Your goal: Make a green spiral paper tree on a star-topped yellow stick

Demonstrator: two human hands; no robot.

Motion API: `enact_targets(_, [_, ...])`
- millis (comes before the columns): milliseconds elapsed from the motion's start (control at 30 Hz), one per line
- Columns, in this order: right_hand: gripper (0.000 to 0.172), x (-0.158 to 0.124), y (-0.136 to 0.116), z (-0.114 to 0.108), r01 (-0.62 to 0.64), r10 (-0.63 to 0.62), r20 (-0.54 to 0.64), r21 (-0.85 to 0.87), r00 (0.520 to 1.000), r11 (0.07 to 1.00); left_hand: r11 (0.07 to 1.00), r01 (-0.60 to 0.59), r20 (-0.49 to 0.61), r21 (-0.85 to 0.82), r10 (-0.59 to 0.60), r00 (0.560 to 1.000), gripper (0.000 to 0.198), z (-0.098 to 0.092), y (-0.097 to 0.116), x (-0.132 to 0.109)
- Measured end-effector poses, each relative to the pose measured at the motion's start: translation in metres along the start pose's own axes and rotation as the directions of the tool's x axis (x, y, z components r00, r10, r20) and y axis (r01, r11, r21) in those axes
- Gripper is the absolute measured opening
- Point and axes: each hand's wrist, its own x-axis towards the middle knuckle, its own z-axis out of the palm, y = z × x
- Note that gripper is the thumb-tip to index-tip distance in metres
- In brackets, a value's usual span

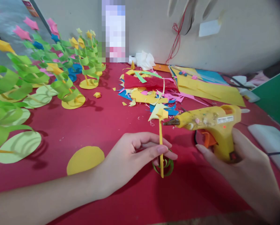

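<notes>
My left hand (135,156) pinches a thin yellow paper stick (161,147) held upright, with a small yellow paper star (162,113) at its top. A green paper coil (166,165) lies under the fingers at the stick's foot. My right hand (243,168) grips the handle of a yellow hot glue gun (210,123), one finger by the orange trigger. The gun's nozzle (171,122) points left and sits just right of the star.
A loose yellow paper disc (85,159) lies on the red table (107,125). Finished green spiral paper trees (67,84) crowd the left side. Coloured paper scraps (149,90) and yellow sheets (207,87) lie behind. A white block (268,140) sits at right.
</notes>
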Motion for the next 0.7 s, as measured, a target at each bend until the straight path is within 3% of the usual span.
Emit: enact_targets(700, [0.030, -0.0015, 0.0008, -0.0026, -0.001, 0.001, 0.004, -0.008, 1.000, 1.000, 1.000, -0.017, 0.022, 0.003, 0.017, 1.000, 0.012, -0.0007, -0.0011, -0.0003])
